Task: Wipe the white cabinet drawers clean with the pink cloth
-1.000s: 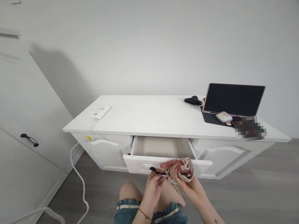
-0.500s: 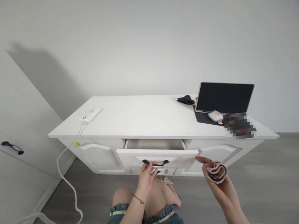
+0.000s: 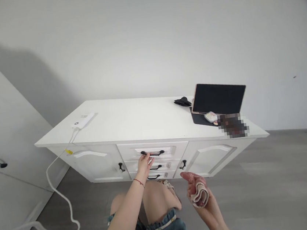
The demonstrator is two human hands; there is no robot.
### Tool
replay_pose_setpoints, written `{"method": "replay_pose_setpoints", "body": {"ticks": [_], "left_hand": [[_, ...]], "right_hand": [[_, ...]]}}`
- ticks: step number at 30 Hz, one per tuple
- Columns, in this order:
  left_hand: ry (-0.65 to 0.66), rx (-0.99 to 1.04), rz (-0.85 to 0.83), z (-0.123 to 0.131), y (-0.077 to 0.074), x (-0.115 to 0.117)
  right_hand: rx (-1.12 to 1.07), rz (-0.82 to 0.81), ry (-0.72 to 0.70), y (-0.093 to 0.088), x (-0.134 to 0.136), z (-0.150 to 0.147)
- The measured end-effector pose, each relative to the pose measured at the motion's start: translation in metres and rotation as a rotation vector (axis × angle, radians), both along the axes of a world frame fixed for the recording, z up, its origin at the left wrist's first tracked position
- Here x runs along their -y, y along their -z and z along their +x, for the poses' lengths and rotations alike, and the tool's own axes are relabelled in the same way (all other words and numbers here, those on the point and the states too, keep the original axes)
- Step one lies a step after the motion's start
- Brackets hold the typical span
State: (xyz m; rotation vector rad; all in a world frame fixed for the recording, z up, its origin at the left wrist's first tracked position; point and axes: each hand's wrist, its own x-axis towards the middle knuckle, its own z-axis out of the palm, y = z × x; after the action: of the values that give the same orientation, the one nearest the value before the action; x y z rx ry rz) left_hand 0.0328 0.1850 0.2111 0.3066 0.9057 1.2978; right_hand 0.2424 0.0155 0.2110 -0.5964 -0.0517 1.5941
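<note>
My left hand [image 3: 144,163] is at the left part of the black handle [image 3: 158,153] on the top drawer, its fingers curled against it. That top drawer [image 3: 174,149] of the white cabinet is closed, its front level with the doors beside it. In my right hand [image 3: 197,191] is a rolled-up cloth [image 3: 200,195], pale with reddish patches, its spiral end facing me. The fingers wrap the roll, and the hand is in front of the cabinet's right door, apart from it.
On the white cabinet top [image 3: 132,121] stand a power strip [image 3: 83,121] with its white cable [image 3: 59,190], a black folded item [image 3: 183,101], an open laptop-like screen [image 3: 219,97], a small pale case [image 3: 211,117] and a blurred-out object [image 3: 233,125]. A wardrobe [image 3: 2,125] stands at left.
The top drawer has gone from partly open to closed, with my left hand moving forward at its handle. My right hand has shifted left and lower with the cloth. The view has turned slightly.
</note>
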Motion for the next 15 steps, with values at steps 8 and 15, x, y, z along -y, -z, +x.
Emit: {"method": "replay_pose_setpoints", "body": {"ticks": [8, 15], "left_hand": [[0.005, 0.019, 0.016, 0.003, 0.004, -0.003], [0.091, 0.089, 0.065, -0.005, 0.004, 0.007]], "right_hand": [[-0.061, -0.096, -0.118, 0.016, 0.026, -0.021], [-0.034, -0.086, -0.091, 0.039, 0.029, 0.004]]}}
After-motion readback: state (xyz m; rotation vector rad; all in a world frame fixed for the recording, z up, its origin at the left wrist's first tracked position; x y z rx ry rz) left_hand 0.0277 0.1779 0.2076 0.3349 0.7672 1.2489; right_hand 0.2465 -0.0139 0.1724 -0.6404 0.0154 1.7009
